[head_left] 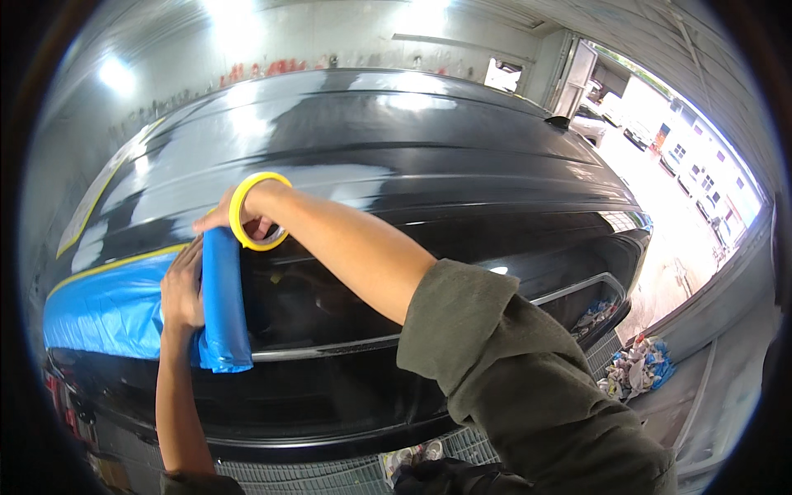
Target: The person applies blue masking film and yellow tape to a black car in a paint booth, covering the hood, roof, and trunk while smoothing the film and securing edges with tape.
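Observation:
Blue masking film covers the rear-left side of a dark car roof, its upper edge bordered by yellow tape. A folded or rolled length of the blue film hangs down the car's side. My left hand lies against the film beside that length, fingers stretched upward. Just above, my right hand reaches to the film's top corner, one finger extended left and the others curled. A roll of yellow masking tape loops around this hand.
Grey patches mark the roof, and a fin antenna stands at its far right. Crumpled paper and plastic lie on the floor at right, near a wide doorway. Metal grating lies underfoot.

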Motion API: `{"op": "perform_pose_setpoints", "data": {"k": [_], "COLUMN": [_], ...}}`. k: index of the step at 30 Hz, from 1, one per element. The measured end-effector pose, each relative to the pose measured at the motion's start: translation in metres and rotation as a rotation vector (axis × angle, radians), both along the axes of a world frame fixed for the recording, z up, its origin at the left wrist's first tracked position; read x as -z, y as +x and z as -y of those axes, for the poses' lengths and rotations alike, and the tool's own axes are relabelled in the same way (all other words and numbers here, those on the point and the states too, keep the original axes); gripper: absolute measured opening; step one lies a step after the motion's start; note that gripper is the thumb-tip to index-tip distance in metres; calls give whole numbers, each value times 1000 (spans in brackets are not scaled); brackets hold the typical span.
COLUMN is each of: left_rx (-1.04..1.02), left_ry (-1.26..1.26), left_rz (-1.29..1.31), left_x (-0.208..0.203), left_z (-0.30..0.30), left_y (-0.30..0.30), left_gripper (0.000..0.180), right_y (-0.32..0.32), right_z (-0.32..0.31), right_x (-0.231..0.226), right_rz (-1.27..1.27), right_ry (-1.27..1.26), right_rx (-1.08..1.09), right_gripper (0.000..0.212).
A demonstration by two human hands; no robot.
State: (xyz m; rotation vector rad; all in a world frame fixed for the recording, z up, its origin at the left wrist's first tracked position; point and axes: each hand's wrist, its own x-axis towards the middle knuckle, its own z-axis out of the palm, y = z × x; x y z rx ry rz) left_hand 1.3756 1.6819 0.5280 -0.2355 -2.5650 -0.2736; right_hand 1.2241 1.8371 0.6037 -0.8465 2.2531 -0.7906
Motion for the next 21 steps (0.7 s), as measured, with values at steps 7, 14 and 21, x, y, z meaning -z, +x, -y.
{"op": "perform_pose_setpoints", "data": {"k": [7,14,21], "left_rx": [-45,7,-22], "left_ry": [15,56,66], "left_rz": [3,-7,-56], "left_x": [3,-3,2], "left_z": [3,-2,1], "left_y": [3,3,7], "left_gripper": [42,42,42], "right_y": [-16,-23,-21], "right_z": [-2,-131,-289], "right_x": [11,-9,-10], "right_rz": [30,27,-18], "right_ry": [70,254,307], "right_rx": [33,40,216], "right_gripper": [53,88,72]}}
